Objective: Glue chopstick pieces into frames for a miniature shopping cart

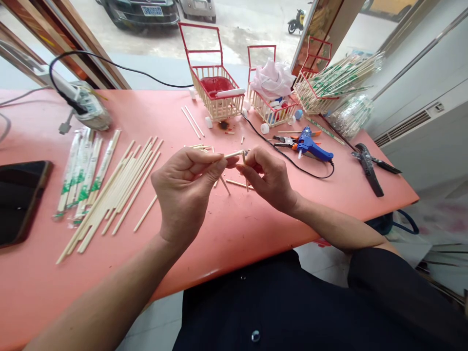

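Note:
Between thumb and fingers, my left hand [188, 187] pinches a wooden stick [234, 154] whose far end reaches my right hand. My right hand [268, 178] is closed on a second wooden stick [244, 158], which meets the first at a corner; its lower part runs down behind my fingers. Whether the two are fixed together I cannot tell. Below my hands, cut stick pieces [237, 184] lie on the pink table. A pile of bare chopsticks [124, 185] spreads to the left, beside several wrapped chopsticks [86, 168].
Small stick-built carts [219, 105] with red handles stand at the back, one holding wrapped chopsticks [347, 75]. A blue glue gun [312, 146], its cord and pliers [285, 141] lie to the right. A phone [22, 202] and power strip [89, 107] are at left on the pink table [204, 253].

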Demonstrator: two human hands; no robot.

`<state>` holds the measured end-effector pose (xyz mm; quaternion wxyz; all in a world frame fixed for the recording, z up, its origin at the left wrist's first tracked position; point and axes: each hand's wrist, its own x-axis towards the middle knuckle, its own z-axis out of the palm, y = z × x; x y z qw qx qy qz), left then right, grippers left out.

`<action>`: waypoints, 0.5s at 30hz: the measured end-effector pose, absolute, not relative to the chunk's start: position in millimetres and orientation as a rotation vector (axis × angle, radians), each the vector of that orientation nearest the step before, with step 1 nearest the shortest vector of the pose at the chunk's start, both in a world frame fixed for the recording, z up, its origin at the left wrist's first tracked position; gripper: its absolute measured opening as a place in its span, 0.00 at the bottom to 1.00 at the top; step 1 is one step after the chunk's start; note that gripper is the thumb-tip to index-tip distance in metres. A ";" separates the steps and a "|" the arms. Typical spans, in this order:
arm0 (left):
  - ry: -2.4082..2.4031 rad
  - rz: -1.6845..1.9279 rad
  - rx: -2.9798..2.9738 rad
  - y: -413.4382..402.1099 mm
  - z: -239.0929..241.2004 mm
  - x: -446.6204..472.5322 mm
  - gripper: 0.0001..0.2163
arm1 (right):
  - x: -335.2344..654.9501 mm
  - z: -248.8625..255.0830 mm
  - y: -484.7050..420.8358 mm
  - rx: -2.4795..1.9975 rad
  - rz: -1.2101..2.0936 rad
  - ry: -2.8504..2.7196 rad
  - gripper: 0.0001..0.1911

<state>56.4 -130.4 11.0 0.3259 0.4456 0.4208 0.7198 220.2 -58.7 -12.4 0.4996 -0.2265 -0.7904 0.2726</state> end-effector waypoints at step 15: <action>1.074 1.899 1.141 -129.8 10.5 57.6 0.11 | 219.6 -11.1 -59.4 -0.547 0.635 -1.913 0.23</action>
